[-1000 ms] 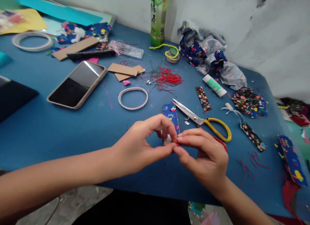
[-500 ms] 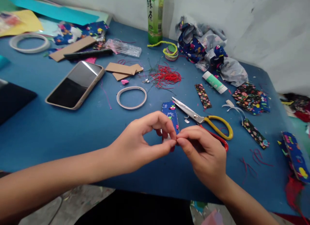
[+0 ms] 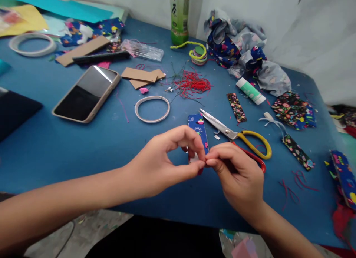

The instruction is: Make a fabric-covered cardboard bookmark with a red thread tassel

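Note:
Over the front of the blue table, my left hand (image 3: pixel 174 163) and my right hand (image 3: pixel 239 176) meet fingertip to fingertip. Each is closed in a pinch, thumb against forefinger; what lies between the tips is too small to make out. A bit of dark red shows just below the left fingertips. Behind the hands, partly covered by them, lies a blue patterned fabric strip (image 3: pixel 198 130). Scissors (image 3: pixel 222 128) with one yellow and one red handle lie right beside it, close to my right hand, their blades pointing away to the left.
Behind the hands are a tape roll (image 3: pixel 152 121), phone (image 3: pixel 87 95), cardboard strips (image 3: pixel 139 75) and red threads (image 3: pixel 194 83). A green bottle (image 3: pixel 180 19), glue stick (image 3: pixel 250 91) and crumpled fabric (image 3: pixel 236 43) stand or lie farther back. A floral bookmark-like strip (image 3: pixel 297 152) lies to the right.
The view has shifted slightly, so most things on the table sit a little higher and farther right. Both hands keep the same fingertip pinch.

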Demonstrator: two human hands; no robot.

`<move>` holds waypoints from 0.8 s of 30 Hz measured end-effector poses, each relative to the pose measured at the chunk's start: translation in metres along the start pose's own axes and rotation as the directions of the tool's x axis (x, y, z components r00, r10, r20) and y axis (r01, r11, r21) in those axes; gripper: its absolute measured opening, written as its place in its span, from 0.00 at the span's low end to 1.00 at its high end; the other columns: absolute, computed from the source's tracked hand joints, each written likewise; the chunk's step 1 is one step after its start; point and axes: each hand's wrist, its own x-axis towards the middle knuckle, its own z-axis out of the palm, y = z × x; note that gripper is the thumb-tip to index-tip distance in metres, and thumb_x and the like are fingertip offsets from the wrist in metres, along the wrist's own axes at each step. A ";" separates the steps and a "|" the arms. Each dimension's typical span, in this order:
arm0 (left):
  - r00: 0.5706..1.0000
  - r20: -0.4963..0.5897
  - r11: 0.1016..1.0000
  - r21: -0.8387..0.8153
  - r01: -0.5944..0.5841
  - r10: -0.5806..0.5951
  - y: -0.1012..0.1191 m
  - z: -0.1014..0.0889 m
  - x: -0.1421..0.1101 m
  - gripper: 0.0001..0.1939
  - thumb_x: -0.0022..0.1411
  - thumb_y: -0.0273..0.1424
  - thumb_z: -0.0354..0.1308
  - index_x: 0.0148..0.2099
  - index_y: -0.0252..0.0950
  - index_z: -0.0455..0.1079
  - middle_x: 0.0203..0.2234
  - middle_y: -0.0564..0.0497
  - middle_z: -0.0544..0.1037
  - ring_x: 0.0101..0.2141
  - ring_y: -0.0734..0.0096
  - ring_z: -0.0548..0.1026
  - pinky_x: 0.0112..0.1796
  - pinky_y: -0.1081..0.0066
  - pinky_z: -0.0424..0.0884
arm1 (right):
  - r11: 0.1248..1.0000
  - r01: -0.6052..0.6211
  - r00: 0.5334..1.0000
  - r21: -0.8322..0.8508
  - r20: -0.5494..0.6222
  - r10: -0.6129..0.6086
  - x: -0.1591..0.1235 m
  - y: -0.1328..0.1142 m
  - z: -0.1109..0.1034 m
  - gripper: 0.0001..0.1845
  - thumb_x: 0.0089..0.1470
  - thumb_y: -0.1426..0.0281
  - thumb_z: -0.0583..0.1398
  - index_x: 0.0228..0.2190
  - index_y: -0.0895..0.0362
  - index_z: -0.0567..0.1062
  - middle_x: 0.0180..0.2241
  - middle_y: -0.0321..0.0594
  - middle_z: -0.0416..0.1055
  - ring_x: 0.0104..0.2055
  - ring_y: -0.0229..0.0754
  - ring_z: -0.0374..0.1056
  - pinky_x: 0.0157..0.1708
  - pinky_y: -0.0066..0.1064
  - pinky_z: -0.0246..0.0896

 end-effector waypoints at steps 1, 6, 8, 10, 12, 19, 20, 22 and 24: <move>1.000 -0.007 1.000 0.003 0.007 -0.007 0.000 0.000 0.000 0.09 0.56 0.23 0.61 0.35 0.38 0.64 0.28 0.57 0.76 0.29 0.76 0.72 0.33 0.75 0.71 | 1.000 0.000 1.000 0.000 0.002 0.000 0.000 0.000 0.000 0.06 0.56 0.77 0.61 0.32 0.54 0.75 0.29 0.33 0.75 0.32 0.35 0.70 0.34 0.27 0.68; 0.999 -0.036 0.999 -0.034 0.027 -0.029 0.000 0.001 -0.001 0.11 0.56 0.23 0.61 0.33 0.38 0.60 0.27 0.56 0.75 0.29 0.77 0.72 0.32 0.76 0.70 | 1.000 -0.006 1.000 0.030 -0.010 0.006 0.000 -0.001 0.001 0.07 0.54 0.77 0.62 0.34 0.54 0.76 0.32 0.34 0.76 0.34 0.35 0.72 0.35 0.26 0.70; 0.999 -0.032 0.997 -0.075 0.028 -0.030 0.001 0.001 0.000 0.12 0.56 0.22 0.60 0.33 0.38 0.58 0.27 0.57 0.75 0.29 0.79 0.72 0.33 0.77 0.70 | 0.999 -0.012 1.000 0.053 -0.023 0.013 -0.001 -0.001 0.001 0.08 0.53 0.77 0.63 0.35 0.54 0.76 0.32 0.35 0.76 0.34 0.36 0.72 0.33 0.26 0.71; 0.999 -0.030 0.994 -0.108 0.032 -0.035 0.001 0.001 0.001 0.12 0.57 0.22 0.60 0.32 0.38 0.57 0.27 0.58 0.74 0.28 0.80 0.72 0.32 0.77 0.69 | 0.998 -0.010 0.999 0.066 -0.035 0.012 0.000 -0.001 0.002 0.09 0.52 0.77 0.64 0.35 0.53 0.77 0.33 0.36 0.76 0.34 0.37 0.73 0.31 0.26 0.72; 0.998 -0.037 0.992 -0.121 0.040 -0.044 0.001 0.001 0.002 0.13 0.56 0.21 0.60 0.32 0.38 0.57 0.26 0.57 0.75 0.28 0.80 0.72 0.32 0.77 0.69 | 0.998 -0.003 0.999 0.056 -0.039 0.005 0.000 0.000 0.002 0.09 0.51 0.77 0.64 0.35 0.53 0.77 0.32 0.37 0.77 0.34 0.38 0.73 0.31 0.27 0.72; 0.995 -0.086 0.993 -0.106 0.043 -0.052 -0.001 0.002 -0.001 0.13 0.54 0.23 0.62 0.30 0.38 0.58 0.26 0.55 0.76 0.28 0.77 0.72 0.31 0.76 0.71 | 0.999 0.044 0.997 0.020 -0.059 -0.043 0.001 0.002 0.002 0.07 0.52 0.77 0.65 0.33 0.53 0.78 0.32 0.36 0.78 0.34 0.39 0.74 0.34 0.31 0.72; 0.995 -0.086 0.993 -0.109 0.040 -0.050 -0.002 0.003 -0.001 0.13 0.55 0.24 0.62 0.30 0.38 0.58 0.27 0.55 0.76 0.29 0.77 0.73 0.32 0.76 0.72 | 0.999 0.038 0.997 0.020 -0.064 -0.037 0.000 0.002 0.003 0.07 0.52 0.77 0.64 0.33 0.53 0.78 0.32 0.37 0.78 0.34 0.39 0.74 0.34 0.31 0.72; 0.996 -0.079 0.993 -0.110 0.030 -0.039 -0.004 0.003 -0.001 0.13 0.56 0.24 0.62 0.31 0.38 0.58 0.27 0.54 0.75 0.29 0.77 0.73 0.32 0.76 0.72 | 0.999 0.027 0.997 0.023 -0.073 -0.026 -0.001 0.002 0.004 0.07 0.53 0.77 0.63 0.33 0.53 0.77 0.32 0.37 0.77 0.34 0.39 0.73 0.33 0.30 0.72; 0.997 -0.075 0.997 -0.081 0.011 -0.017 -0.005 0.003 -0.001 0.11 0.57 0.24 0.60 0.31 0.37 0.59 0.28 0.54 0.75 0.30 0.77 0.73 0.33 0.77 0.71 | 1.000 0.014 0.997 0.023 -0.071 -0.012 -0.001 0.002 0.005 0.07 0.53 0.78 0.62 0.32 0.54 0.76 0.31 0.36 0.76 0.34 0.38 0.72 0.32 0.28 0.71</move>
